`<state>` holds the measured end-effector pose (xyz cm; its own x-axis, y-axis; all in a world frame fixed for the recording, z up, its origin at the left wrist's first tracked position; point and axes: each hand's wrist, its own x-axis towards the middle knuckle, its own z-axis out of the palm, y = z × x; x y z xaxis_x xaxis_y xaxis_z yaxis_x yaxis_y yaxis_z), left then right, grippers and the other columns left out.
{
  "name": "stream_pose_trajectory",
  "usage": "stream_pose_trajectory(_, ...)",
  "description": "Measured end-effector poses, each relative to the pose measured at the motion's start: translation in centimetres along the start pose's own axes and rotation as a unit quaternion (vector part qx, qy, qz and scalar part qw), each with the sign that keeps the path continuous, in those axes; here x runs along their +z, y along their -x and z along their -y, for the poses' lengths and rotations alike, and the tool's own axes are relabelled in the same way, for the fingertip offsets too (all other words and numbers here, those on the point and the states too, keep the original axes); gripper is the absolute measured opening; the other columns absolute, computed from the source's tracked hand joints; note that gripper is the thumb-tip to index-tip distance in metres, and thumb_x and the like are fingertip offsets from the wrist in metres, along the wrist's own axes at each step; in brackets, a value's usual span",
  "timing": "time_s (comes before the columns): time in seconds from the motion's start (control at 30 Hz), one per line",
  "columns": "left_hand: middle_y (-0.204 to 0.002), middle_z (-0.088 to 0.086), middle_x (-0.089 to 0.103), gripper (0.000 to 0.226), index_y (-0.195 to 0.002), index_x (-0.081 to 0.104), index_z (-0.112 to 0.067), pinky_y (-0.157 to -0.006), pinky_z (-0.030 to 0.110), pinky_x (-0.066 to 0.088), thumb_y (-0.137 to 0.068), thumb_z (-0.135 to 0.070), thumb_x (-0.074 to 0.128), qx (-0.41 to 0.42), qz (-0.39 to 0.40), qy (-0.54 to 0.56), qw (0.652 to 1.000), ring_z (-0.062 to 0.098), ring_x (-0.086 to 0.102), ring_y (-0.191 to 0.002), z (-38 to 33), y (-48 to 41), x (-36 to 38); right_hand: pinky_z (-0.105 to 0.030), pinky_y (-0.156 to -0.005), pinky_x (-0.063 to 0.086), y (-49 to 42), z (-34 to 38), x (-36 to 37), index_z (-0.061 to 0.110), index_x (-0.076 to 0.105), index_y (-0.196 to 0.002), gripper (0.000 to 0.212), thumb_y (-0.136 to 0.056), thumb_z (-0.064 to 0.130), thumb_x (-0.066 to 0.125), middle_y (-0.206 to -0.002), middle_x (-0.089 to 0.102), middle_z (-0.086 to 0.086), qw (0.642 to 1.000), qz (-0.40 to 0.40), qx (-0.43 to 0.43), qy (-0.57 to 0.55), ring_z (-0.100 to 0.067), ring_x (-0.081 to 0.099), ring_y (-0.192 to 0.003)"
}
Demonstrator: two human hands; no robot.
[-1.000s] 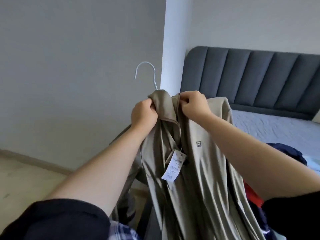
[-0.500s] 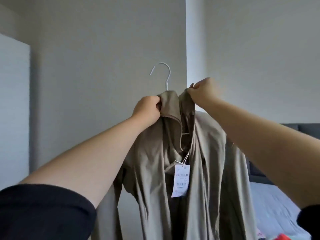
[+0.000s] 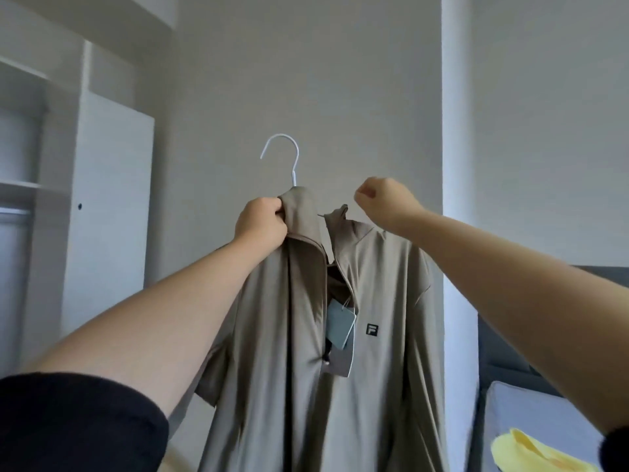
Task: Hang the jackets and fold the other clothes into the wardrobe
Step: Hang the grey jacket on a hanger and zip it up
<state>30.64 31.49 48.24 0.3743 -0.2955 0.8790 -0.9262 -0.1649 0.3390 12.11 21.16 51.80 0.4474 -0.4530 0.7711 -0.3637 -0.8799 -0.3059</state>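
The khaki jacket (image 3: 340,335) hangs on a white hanger (image 3: 289,158), held up mid-scene; the left hand (image 3: 260,223) grips its collar, fingers curled round the fabric. The right hand (image 3: 381,195) hovers beside, fingers curled, holding nothing. One-handed, the right shoulder could slip off the hanger before reaching the wardrobe (image 3: 109,199) at left.

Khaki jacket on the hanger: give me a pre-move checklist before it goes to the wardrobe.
1. Left hand grips the khaki jacket at the collar: ok.
2. Hanger hook free above the collar: ok.
3. Right hand off the fabric, fingers curled: ok.
4. Both shoulders seated on the hanger: cannot tell.
5. Front closed: not ok, it hangs open with the tag showing.
6. Wardrobe door open: ok; rail free: cannot tell.
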Motion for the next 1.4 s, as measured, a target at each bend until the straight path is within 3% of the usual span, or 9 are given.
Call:
stream_pose_trajectory(0.1,-0.072,0.02,0.057,0.017,-0.068,0.054,0.0,-0.061,0.031,0.034,-0.082,0.004,0.044,-0.005,-0.006,0.011,1.0,0.032,0.053,-0.072,1.9,-0.4,-1.0,-0.025,-0.076,0.04,-0.2,0.9,2.3,0.014,0.062,-0.117,0.034,-0.097,0.038,0.049,-0.107,0.06,-0.002,0.995,0.096,-0.011,0.004,-0.022,0.056,-0.097)
stream_pose_trajectory(0.23,-0.071,0.024,0.057,0.016,-0.071,0.056,0.007,-0.061,0.03,0.031,-0.082,0.006,0.044,-0.003,0.004,0.034,0.999,0.023,0.045,-0.069,3.5,0.0,-1.5,-0.018,-0.055,0.039,-0.3,2.8,5.2,0.015,0.07,-0.083,0.018,-0.091,0.029,0.06,-0.077,0.062,-0.002,0.991,0.125,-0.053,-0.02,-0.018,0.055,-0.078)
stream_pose_trajectory(0.5,-0.07,0.008,0.051,0.02,-0.069,0.052,-0.012,-0.062,0.032,0.034,-0.076,0.004,0.041,-0.09,-0.055,-0.133,0.985,0.035,0.047,-0.073,8.5,1.0,-4.6,-0.026,-0.058,0.029,-1.2,3.9,7.9,0.018,0.043,-0.056,0.028,-0.082,0.013,0.054,-0.061,0.045,0.002,0.994,-0.104,0.004,-0.036,-0.029,0.047,-0.071)
stream_pose_trajectory(0.7,-0.102,0.01,0.054,0.04,-0.07,0.05,-0.018,-0.088,0.037,0.044,-0.089,-0.051,0.044,-0.117,0.011,-0.091,0.989,0.03,0.047,-0.106,8.5,1.5,-3.5,-0.027,-0.065,0.033,-0.2,4.1,9.9,0.022,0.064,-0.086,0.018,-0.081,0.011,0.05,-0.08,0.054,0.0,0.992,-0.115,0.005,-0.047,-0.025,0.047,-0.077)
stream_pose_trajectory(0.77,-0.108,0.013,0.057,0.032,-0.077,0.059,-0.014,-0.082,0.033,0.045,-0.088,-0.044,0.056,-0.134,0.005,-0.125,0.983,0.032,0.052,-0.106,8.7,1.6,-3.6,-0.027,-0.065,0.033,0.4,4.0,10.7,0.023,0.064,-0.088,0.022,-0.08,0.009,0.049,-0.082,0.055,0.002,0.991,-0.12,-0.01,-0.055,-0.023,0.047,-0.078)
stream_pose_trajectory(0.87,-0.08,0.016,0.063,0.031,-0.064,0.049,-0.007,-0.064,0.031,0.037,-0.089,-0.022,0.059,-0.162,-0.009,-0.038,0.986,0.032,0.06,-0.087,7.6,1.0,-4.2,-0.027,-0.06,0.031,1.0,3.5,11.4,0.027,0.06,-0.084,0.018,-0.081,0.011,0.052,-0.08,0.054,0.004,0.991,-0.121,-0.002,-0.058,-0.022,0.047,-0.075)
stream_pose_trajectory(1.0,-0.065,0.014,0.058,0.019,-0.067,0.057,-0.003,-0.059,0.033,0.036,-0.084,-0.011,0.057,-0.048,-0.129,0.15,0.979,0.027,0.052,-0.067,4.1,2.9,-2.5,-0.026,-0.059,0.034,0.6,3.2,11.2,0.026,0.06,-0.084,0.02,-0.078,0.01,0.051,-0.075,0.056,0.003,0.982,-0.152,0.052,-0.104,-0.025,0.051,-0.072)
stream_pose_trajectory(1.2,-0.09,0.011,0.061,0.014,-0.077,0.056,-0.014,-0.069,0.029,0.041,-0.088,-0.008,0.05,-0.207,0.182,0.027,0.961,0.034,0.06,-0.098,9.4,10.1,3.0,-0.025,-0.059,0.043,1.6,1.3,11.2,0.018,0.064,-0.075,0.026,-0.069,0.003,0.044,-0.069,0.064,0.006,0.97,-0.132,0.098,-0.179,-0.024,0.062,-0.072)
stream_pose_trajectory(1.4,-0.126,0.009,0.055,0.042,-0.125,0.053,-0.013,-0.097,0.04,0.041,-0.091,-0.035,0.046,0.05,-0.053,-0.074,0.995,0.03,0.047,-0.117,10.5,8.5,0.5,-0.02,-0.057,0.051,2.9,-0.6,12.3,0.022,0.063,-0.066,0.032,-0.079,-0.003,0.048,-0.063,0.068,0.016,0.965,-0.089,0.043,-0.242,-0.011,0.065,-0.068)
